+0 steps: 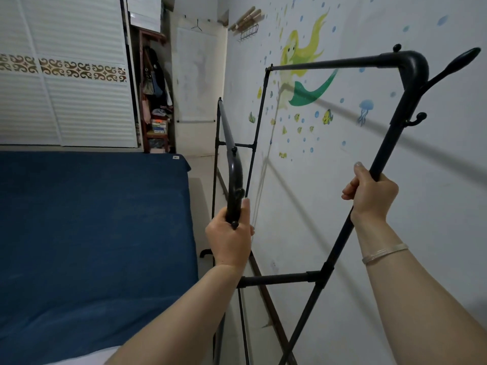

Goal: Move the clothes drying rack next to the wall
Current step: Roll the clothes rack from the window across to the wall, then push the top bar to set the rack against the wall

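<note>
**Rack held at both uprights, close to the wall**

The clothes drying rack (pixel 326 65), a thin, stiff black tube frame, looks light but gangly, so it is best carried by its uprights. The left hand (pixel 228 239) wraps the near curved post; the right hand (pixel 372 194) clenches the taller upright. Beyond the right grip lies the wall (pixel 395 154); left of the grips, the bed (pixel 92 219).

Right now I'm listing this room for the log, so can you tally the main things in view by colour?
Black: 1, the black metal tube drying rack
Blue: 1, the dark blue fabric bed cover
White: 2, the white slatted wardrobe doors and the white wall with mermaid decals
Silver: 1, the thin silver bracelet
Total: 5
</note>
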A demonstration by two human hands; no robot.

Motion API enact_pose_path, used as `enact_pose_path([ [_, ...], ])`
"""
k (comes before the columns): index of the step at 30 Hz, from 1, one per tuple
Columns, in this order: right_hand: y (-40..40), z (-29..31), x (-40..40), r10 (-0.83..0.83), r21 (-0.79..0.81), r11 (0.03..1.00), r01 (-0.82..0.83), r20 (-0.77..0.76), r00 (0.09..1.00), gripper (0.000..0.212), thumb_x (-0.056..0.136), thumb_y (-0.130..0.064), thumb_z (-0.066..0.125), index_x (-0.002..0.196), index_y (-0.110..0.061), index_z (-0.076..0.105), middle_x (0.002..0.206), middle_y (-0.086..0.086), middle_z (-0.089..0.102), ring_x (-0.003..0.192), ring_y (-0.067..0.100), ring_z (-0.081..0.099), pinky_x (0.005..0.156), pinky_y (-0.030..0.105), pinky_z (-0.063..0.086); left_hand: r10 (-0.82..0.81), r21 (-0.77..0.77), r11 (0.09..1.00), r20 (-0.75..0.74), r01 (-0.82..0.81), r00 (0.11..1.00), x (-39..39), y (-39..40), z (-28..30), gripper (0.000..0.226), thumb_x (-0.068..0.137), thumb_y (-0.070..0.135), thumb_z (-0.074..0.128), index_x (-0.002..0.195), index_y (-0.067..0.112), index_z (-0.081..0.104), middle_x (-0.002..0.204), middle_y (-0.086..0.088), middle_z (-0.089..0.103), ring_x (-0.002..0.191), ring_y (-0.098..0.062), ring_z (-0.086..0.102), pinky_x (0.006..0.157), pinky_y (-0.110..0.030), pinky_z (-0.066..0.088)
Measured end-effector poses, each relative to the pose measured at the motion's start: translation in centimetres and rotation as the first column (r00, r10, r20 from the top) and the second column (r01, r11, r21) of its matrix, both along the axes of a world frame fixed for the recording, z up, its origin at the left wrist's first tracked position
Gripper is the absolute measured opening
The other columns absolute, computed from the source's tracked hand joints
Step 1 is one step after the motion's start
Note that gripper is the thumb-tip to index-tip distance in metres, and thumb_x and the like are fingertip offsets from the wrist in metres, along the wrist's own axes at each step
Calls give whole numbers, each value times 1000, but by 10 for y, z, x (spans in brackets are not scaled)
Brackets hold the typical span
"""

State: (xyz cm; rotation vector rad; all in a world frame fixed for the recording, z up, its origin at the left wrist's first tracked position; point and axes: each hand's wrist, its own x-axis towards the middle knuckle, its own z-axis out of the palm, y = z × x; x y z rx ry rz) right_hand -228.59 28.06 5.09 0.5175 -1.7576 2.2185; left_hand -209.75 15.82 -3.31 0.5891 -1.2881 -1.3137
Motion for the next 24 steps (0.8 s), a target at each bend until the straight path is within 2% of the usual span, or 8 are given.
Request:
enact_pose_path([
  [6, 17, 2, -32, -67, -7, 998, 67, 10, 998, 32, 81, -30, 66, 59, -8, 56, 43, -2, 52, 37, 14, 52, 41, 24, 48, -53, -42, 998, 28, 54, 998, -26, 26, 0, 33, 82, 53, 59, 71, 22, 61, 51, 11, 63, 48, -1, 59, 51, -8, 46],
  [12, 25, -2, -43, -177, 46, 983, 178, -23, 984, 26, 83, -34, 62, 65, -16, 57, 45, -6, 58, 41, 11, 58, 55, 36, 58, -104, -90, 990, 68, 110, 992, -33, 37, -4, 26, 86, 45, 61, 78, 20, 62, 52, 4, 61, 50, -3, 60, 54, -10, 47],
  [15, 23, -6, -38, -269, 99, 955, 278, -99, 958, 19, 85, -37, 57, 74, -21, 57, 60, -5, 63, 55, 13, 64, 67, 43, 59, -180, -141, 972, 58, 187, 982, -25, 34, -7, 27, 85, 48, 61, 85, 21, 61, 62, -1, 63, 60, -9, 64, 61, -14, 50],
  [17, 21, -7, -32, -352, 108, 921, 373, -173, 920, 17, 85, -32, 57, 91, -16, 58, 77, -5, 64, 70, 18, 64, 74, 43, 56, -237, -219, 944, 69, 247, 969, -18, 31, -10, 23, 88, 46, 62, 93, 24, 60, 77, -4, 63, 72, -18, 63, 69, -20, 51],
  [20, 20, -3, -19, -434, 26, 884, 466, -319, 842, 40, 82, -18, 62, 117, -3, 50, 114, 9, 57, 103, 25, 56, 88, 20, 43, -316, -295, 896, 101, 331, 944, -8, 27, -15, 33, 86, 42, 56, 118, 33, 50, 101, 7, 61, 100, -15, 60, 87, -22, 48],
  [21, 19, 0, -12, -440, 14, 874, 485, -398, 805, 45, 81, -14, 63, 121, 1, 48, 123, 16, 53, 112, 29, 52, 96, 23, 39, -332, -331, 874, 129, 356, 934, -5, 24, -18, 43, 87, 42, 54, 128, 33, 44, 113, 7, 59, 110, -14, 56, 92, -20, 44],
  [23, 15, 9, 2, -384, 43, 871, 490, -564, 732, 50, 83, -13, 62, 126, 6, 45, 136, 25, 45, 128, 36, 42, 108, 40, 31, -323, -415, 826, 204, 380, 924, 1, 18, -24, 59, 90, 50, 49, 141, 28, 31, 135, 3, 48, 124, -9, 47, 98, -15, 37],
  [24, 12, 15, 10, -324, 86, 876, 475, -625, 710, 52, 86, -17, 60, 130, 6, 43, 142, 27, 39, 134, 37, 35, 110, 44, 27, -306, -437, 817, 224, 376, 925, 3, 14, -26, 65, 91, 57, 45, 145, 26, 27, 142, 1, 42, 130, -9, 41, 102, -18, 34],
])
